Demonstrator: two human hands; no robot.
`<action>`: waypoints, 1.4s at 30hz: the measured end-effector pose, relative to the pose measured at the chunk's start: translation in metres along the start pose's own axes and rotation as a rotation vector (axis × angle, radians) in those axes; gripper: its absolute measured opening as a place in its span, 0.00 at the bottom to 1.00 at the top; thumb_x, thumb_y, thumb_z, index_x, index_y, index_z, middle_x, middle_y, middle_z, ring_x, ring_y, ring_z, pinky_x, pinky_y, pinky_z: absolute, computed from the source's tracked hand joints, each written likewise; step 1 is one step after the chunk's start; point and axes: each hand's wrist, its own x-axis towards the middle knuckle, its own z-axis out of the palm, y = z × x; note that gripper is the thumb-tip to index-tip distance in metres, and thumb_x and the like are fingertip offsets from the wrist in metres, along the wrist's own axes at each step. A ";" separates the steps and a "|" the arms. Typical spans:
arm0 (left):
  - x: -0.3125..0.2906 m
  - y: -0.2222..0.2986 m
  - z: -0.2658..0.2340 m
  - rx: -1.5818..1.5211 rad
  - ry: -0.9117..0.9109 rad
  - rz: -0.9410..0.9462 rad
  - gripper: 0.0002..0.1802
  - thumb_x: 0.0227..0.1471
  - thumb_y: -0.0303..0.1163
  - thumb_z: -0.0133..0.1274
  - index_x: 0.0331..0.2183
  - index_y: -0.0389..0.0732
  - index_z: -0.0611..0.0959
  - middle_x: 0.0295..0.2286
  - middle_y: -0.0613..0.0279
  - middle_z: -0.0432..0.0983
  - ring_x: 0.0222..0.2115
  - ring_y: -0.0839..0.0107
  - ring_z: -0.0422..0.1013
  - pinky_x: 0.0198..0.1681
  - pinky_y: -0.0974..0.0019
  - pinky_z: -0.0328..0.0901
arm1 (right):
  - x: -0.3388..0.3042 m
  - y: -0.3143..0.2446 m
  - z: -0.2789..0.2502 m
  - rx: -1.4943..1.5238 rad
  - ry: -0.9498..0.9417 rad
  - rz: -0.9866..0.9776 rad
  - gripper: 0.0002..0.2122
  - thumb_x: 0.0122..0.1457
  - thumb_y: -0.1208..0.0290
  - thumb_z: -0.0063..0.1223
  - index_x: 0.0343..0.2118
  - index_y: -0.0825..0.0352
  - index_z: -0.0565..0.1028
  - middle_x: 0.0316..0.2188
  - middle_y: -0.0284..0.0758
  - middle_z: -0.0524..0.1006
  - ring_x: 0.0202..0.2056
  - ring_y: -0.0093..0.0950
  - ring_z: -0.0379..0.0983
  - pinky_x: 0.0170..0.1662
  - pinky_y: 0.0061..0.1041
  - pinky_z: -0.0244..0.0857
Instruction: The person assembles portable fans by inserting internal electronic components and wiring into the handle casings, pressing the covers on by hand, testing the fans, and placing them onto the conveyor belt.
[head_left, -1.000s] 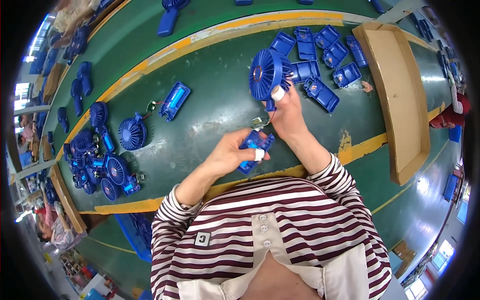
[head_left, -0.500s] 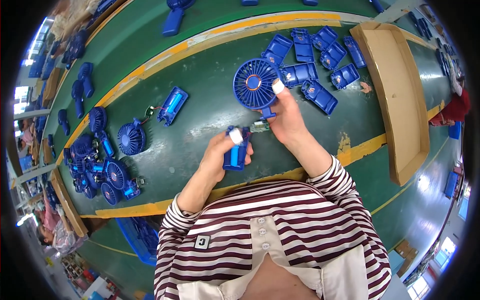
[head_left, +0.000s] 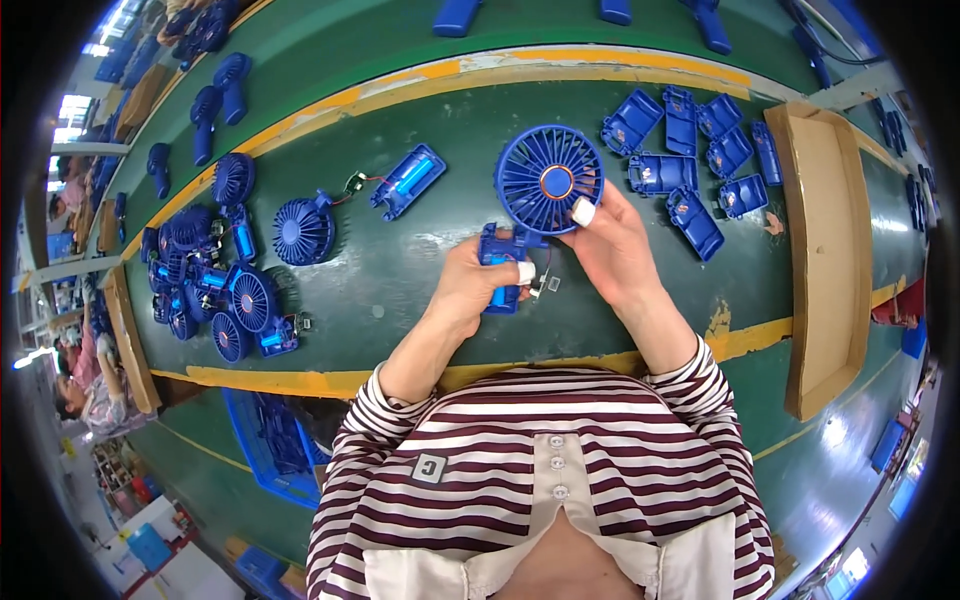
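Observation:
Over the near half of the green table, my right hand (head_left: 612,245) is closed on a round blue fan head (head_left: 530,195), its thumb on the grille near the orange-ringed hub. My left hand (head_left: 473,285) grips a blue handle shell (head_left: 494,243) holding a light-blue battery, thumb across it. The fan head's neck meets the shell's upper end; whether it is seated I cannot tell. A small circuit board (head_left: 551,285) hangs on wires beside my left fingertips. White coverings wrap both thumb tips. Left of my hands lies another fan head (head_left: 303,232), wired to a battery-filled shell (head_left: 408,182).
A heap of fan units (head_left: 215,280) covers the table's left end. Several empty handle shells (head_left: 662,174) lie at the right, beside a long cardboard tray (head_left: 795,390). Beyond the yellow-edged rail, a green belt (head_left: 380,45) carries finished-looking fans. A blue crate (head_left: 262,450) stands below the table's edge.
The fan head's neck and the handle shell have come together. The circuit board now hangs lower, beside the shell. My view has shifted, so the table's contents appear displaced.

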 end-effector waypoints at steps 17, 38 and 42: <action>0.005 0.002 0.017 0.334 -0.057 0.408 0.11 0.50 0.32 0.51 0.32 0.33 0.74 0.20 0.65 0.74 0.20 0.80 0.68 0.24 0.75 0.64 | 0.008 0.005 -0.012 -0.131 0.009 -0.030 0.17 0.52 0.72 0.50 0.46 0.69 0.65 0.39 0.34 0.72 0.39 0.22 0.69 0.43 0.25 0.63; 0.005 -0.004 0.021 -0.104 -0.108 -0.064 0.09 0.53 0.27 0.39 0.31 0.34 0.74 0.21 0.56 0.73 0.17 0.69 0.71 0.18 0.69 0.69 | -0.009 0.002 -0.003 -1.450 -0.336 -1.031 0.08 0.36 0.79 0.54 0.23 0.70 0.71 0.38 0.40 0.72 0.43 0.41 0.68 0.47 0.42 0.58; 0.005 -0.007 0.018 -0.112 -0.131 -0.057 0.09 0.54 0.27 0.39 0.32 0.33 0.73 0.21 0.55 0.73 0.17 0.68 0.72 0.18 0.69 0.69 | -0.011 -0.004 0.001 -1.489 -0.386 -0.988 0.08 0.36 0.80 0.53 0.23 0.70 0.70 0.37 0.39 0.73 0.43 0.40 0.68 0.48 0.43 0.56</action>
